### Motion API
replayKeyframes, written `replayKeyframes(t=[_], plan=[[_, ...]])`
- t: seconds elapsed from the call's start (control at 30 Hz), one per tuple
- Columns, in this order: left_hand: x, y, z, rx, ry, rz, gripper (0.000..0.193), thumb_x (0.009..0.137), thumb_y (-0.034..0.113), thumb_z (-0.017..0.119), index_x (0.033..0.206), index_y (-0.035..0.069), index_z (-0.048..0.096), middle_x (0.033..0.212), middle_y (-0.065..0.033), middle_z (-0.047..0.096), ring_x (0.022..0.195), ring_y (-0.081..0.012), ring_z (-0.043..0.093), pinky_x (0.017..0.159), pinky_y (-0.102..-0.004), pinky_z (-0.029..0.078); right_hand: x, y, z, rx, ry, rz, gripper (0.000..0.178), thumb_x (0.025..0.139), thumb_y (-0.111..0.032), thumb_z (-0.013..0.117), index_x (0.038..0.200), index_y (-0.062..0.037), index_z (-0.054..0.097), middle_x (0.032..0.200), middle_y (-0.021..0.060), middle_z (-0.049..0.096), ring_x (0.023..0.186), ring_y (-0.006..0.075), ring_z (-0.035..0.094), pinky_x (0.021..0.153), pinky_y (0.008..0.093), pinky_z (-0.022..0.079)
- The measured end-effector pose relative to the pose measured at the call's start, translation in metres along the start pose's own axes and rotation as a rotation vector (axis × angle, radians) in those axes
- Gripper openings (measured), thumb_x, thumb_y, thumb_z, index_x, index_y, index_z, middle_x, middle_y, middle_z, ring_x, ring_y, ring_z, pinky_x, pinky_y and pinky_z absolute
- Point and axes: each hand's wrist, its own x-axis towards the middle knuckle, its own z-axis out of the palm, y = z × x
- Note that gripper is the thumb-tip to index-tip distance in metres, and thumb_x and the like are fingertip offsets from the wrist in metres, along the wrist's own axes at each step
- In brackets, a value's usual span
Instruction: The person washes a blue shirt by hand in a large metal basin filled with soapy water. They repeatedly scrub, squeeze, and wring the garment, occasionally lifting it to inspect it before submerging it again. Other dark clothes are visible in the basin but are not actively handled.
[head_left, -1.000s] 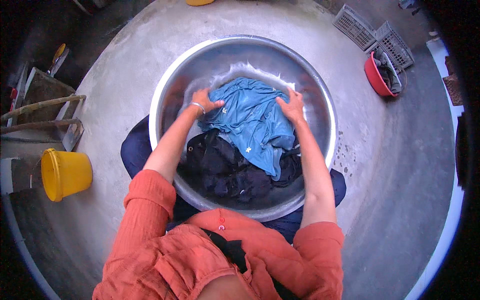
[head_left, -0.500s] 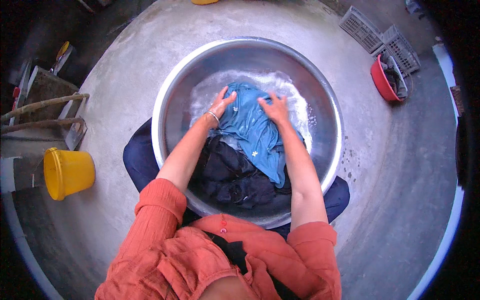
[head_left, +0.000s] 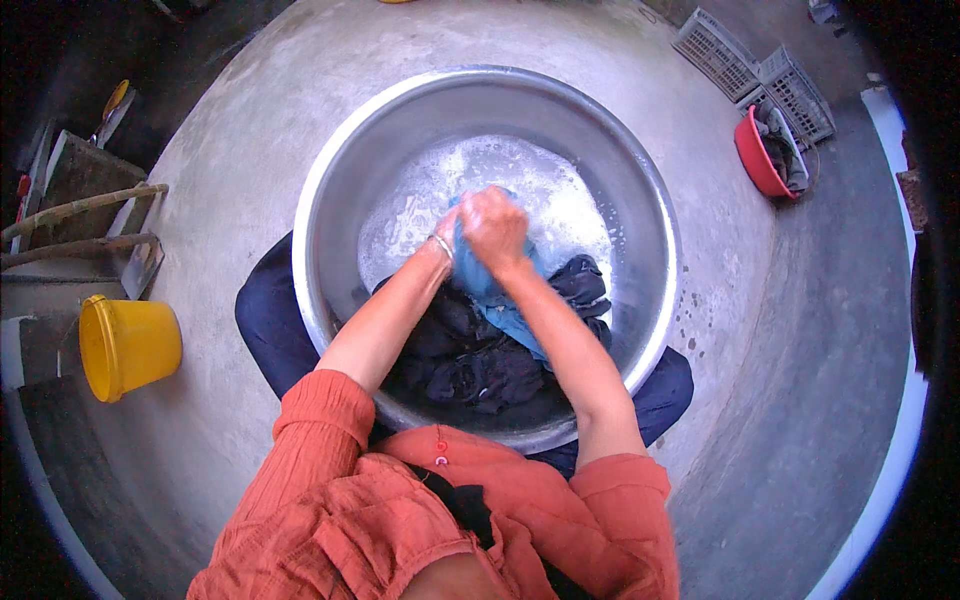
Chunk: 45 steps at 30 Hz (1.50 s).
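Probably against slipping, the blue cloth is clutched, bunched, by left hand and right hand; dark clothes are placed bodyward of both.

Lettering, labels, numbers and signs: none that I can read from my remote post. Surfaces I checked: the metal basin around the left hand and right hand, the blue cloth at them, the dark cloth below them, the yellow bucket to their left, and the red tub and grey crates beyond them to the right, too small for fine marks.
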Motion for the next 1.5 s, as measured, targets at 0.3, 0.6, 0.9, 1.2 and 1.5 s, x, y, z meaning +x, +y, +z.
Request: replayKeyframes(t=[0.3,0.6,0.9,1.2,1.5], plan=[[-0.008,0.044,0.007,0.747,0.228,0.148,0.054,0.082,0.044,0.053,0.121,0.008,0.043,0.117,-0.0116,0.052,0.101,-0.0265,0.053,0.087,-0.0438,0.043,0.019,0.104,-0.017,-0.379,-0.255,0.75,0.048,0.077,-0.04,0.054,0.117,-0.0146,0.05,0.12,0.0231,0.045,0.108,0.0383,0.046,0.083,0.051,0.04],[-0.004,0.046,-0.009,0.187,-0.345,-0.219,0.056,0.081,0.061,0.042,0.099,0.009,0.056,0.099,-0.0094,0.059,0.091,-0.023,0.056,0.082,-0.0396,0.045,-0.012,-0.028,-0.01,0.192,-0.167,-0.039,0.024,0.066,-0.023,0.065,0.082,-0.0075,0.056,0.089,0.0102,0.052,0.083,0.0297,0.053,0.068,0.0401,0.046],[-0.029,0.015,0.046,0.178,-0.097,-0.163,0.033,0.085,0.038,0.049,0.088,0.008,0.06,0.087,-0.0057,0.063,0.076,-0.0185,0.06,0.072,-0.0351,0.05,0.016,0.029,0.005,-0.01,-0.006,0.25,0.03,0.078,-0.033,0.054,0.073,-0.0045,0.057,0.073,0.0154,0.057,0.067,0.034,0.058,0.062,0.0433,0.046],[-0.005,0.038,-0.003,0.418,0.018,-0.036,0.054,0.085,0.05,0.046,0.118,0.008,0.048,0.116,-0.0093,0.053,0.109,-0.0229,0.049,0.093,-0.0427,0.039,0.009,0.105,0.0,-0.278,-0.383,0.677,0.052,0.073,-0.045,0.057,0.116,-0.0154,0.054,0.13,0.0162,0.038,0.112,0.0399,0.042,0.088,0.0492,0.039],[-0.004,0.034,-0.03,0.303,-0.261,-0.049,0.045,0.082,0.051,0.05,0.098,0.009,0.057,0.088,-0.0062,0.058,0.084,-0.0185,0.057,0.079,-0.0354,0.045,-0.014,-0.043,-0.001,0.109,-0.105,-0.206,0.017,0.069,-0.023,0.063,0.073,-0.0088,0.055,0.077,0.0084,0.051,0.075,0.0275,0.054,0.059,0.0378,0.046]])
